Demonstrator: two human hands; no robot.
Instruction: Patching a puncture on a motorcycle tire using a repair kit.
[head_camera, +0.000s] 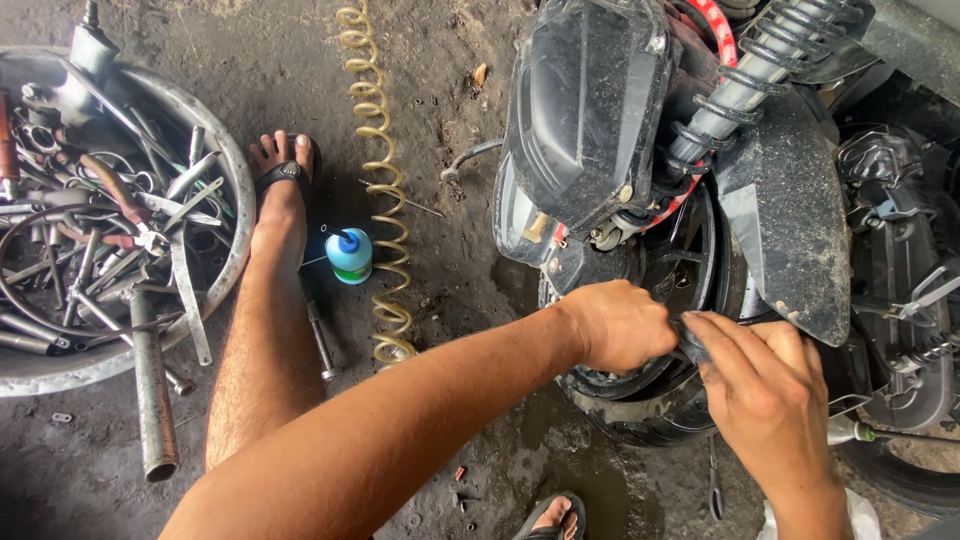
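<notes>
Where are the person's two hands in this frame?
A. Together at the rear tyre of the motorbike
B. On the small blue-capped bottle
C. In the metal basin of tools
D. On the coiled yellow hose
A: the left hand and the right hand meet at the rear tyre, apart from the tool basin, the bottle and the coiled hose on the ground.

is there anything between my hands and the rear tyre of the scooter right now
Nothing visible does. Your left hand and right hand are both already on the rear tyre, just below the black mudguard, which sits above them rather than between.
</notes>
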